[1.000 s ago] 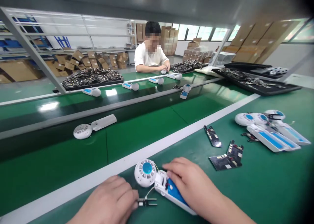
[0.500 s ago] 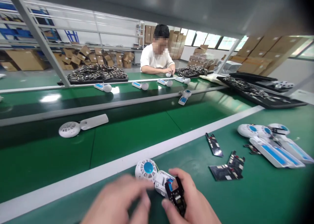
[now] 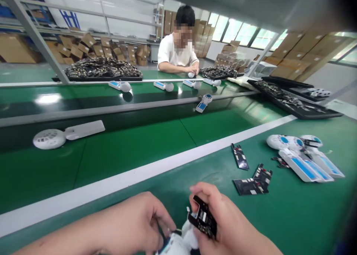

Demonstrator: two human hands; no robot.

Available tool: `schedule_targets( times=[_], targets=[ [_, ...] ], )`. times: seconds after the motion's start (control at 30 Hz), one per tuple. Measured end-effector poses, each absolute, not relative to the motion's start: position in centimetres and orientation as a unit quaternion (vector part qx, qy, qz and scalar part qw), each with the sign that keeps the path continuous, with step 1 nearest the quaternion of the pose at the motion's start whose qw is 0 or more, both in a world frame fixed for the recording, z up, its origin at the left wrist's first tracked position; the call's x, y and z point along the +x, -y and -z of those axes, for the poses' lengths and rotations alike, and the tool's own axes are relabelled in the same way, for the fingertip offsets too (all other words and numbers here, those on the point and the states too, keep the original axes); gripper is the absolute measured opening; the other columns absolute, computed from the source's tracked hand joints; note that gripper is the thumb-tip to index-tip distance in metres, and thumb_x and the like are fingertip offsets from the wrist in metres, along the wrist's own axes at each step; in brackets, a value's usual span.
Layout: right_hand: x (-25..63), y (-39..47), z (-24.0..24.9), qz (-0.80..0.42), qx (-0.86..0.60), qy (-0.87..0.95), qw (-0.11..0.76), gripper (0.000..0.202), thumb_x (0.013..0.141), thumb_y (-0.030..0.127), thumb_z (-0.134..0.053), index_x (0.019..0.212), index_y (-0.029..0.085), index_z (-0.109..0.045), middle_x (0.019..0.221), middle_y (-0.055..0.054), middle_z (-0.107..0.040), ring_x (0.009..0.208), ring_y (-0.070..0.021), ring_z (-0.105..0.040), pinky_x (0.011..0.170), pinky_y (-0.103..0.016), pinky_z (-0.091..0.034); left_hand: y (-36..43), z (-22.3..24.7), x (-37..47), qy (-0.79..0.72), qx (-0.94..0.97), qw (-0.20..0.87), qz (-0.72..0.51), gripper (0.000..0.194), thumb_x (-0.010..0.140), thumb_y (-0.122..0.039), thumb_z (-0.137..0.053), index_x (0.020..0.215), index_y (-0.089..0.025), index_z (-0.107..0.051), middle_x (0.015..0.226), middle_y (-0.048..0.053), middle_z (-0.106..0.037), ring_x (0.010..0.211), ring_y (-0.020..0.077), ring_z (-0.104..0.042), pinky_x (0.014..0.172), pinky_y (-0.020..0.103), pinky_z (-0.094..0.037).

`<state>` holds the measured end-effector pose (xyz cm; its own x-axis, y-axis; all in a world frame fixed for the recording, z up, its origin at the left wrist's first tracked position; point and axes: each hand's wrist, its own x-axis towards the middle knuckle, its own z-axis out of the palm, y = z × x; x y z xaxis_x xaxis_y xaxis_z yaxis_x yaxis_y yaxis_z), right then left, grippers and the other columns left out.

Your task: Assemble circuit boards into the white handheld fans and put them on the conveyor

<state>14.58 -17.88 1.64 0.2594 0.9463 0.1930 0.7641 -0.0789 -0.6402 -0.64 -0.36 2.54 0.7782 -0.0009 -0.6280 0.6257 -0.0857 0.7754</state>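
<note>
My right hand [image 3: 223,217] is closed on a black circuit board [image 3: 203,217], held between thumb and fingers at the lower middle. Below and left of the board is a white fan unit [image 3: 178,244], partly cut off by the bottom edge. My left hand [image 3: 139,221] has its fingers curled and pressed together at the unit's left side, by a thin light wire. Its fingertips are partly hidden. Right of my right hand, several black boards [image 3: 252,184] lie on the green bench [image 3: 301,217].
White fan units with blue stickers [image 3: 304,162] are piled at the right. Others lie on the green belt [image 3: 139,143], one white unit [image 3: 50,139] at the left. Across it sits a person [image 3: 178,56] handling a white part. Trays of parts [image 3: 292,102] stand farther back.
The fan unit has turned and come down toward the bottom edge. My left hand has moved onto it, fingers closing. The view has shifted, and belt units on the near side appear farther left.
</note>
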Motion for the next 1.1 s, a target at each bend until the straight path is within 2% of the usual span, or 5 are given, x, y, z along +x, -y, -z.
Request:
schedule_targets(
  times=[0.3, 0.43, 0.6, 0.87, 1.1],
  targets=[
    [13.6, 17.3, -1.2, -0.188, -0.550, 0.583, 0.568, 0.051, 0.079, 0.011, -0.057, 0.122, 0.031, -0.036, 0.085, 0.000, -0.061, 0.077, -0.0188, -0.061, 0.071, -0.033, -0.054, 1.7, -1.8, -2.1, -0.216, 0.715, 0.660, 0.081, 0.018, 0.065, -0.011, -0.072, 0.072, -0.025, -0.080, 0.072, -0.005, -0.069, 0.065, 0.0101, -0.062, 0.059, 0.016, -0.045],
    [14.3, 17.3, -2.0, -0.233, -0.586, 0.623, 0.462, 0.063, 0.077, 0.005, -0.058, 0.130, 0.032, -0.035, 0.106, -0.003, -0.065, 0.101, -0.0206, -0.063, 0.088, -0.034, -0.054, 1.5, -1.9, -2.1, -0.174, 0.746, 0.641, -0.037, 0.019, 0.076, -0.011, -0.071, 0.073, -0.027, -0.080, 0.086, -0.003, -0.068, 0.081, 0.0104, -0.065, 0.075, 0.018, -0.048],
    [16.5, 17.7, -4.1, -0.259, -0.655, 0.654, 0.274, 0.055, 0.078, -0.003, -0.058, 0.120, 0.032, -0.052, 0.120, -0.002, -0.060, 0.115, -0.0183, -0.058, 0.097, -0.029, -0.051, 3.2, -0.2, -0.6, -0.216, 0.763, 0.604, -0.073, 0.020, 0.075, -0.009, -0.071, 0.083, -0.025, -0.080, 0.078, -0.003, -0.070, 0.073, 0.0111, -0.064, 0.071, 0.020, -0.049],
    [16.9, 18.2, -4.3, -0.179, -0.637, 0.699, 0.270, 0.053, 0.086, 0.015, -0.072, 0.132, 0.029, -0.049, 0.117, -0.004, -0.066, 0.110, -0.0202, -0.063, 0.093, -0.027, -0.054, 4.5, 0.7, -1.1, -0.208, 0.796, 0.559, -0.104, 0.011, 0.075, -0.015, -0.078, 0.070, -0.025, -0.076, 0.073, -0.005, -0.073, 0.073, 0.0118, -0.066, 0.068, 0.019, -0.048],
    [15.5, 17.9, -2.6, -0.151, -0.584, 0.737, 0.306, 0.032, 0.091, 0.009, -0.062, 0.121, 0.019, -0.056, 0.119, -0.009, -0.057, 0.111, -0.0200, -0.059, 0.098, -0.030, -0.051, 3.9, 0.9, -2.0, -0.058, 0.853, 0.449, -0.260, 0.022, 0.092, -0.009, -0.054, 0.073, -0.017, -0.064, 0.070, -0.002, -0.068, 0.065, 0.0105, -0.059, 0.061, 0.021, -0.044]
  ],
)
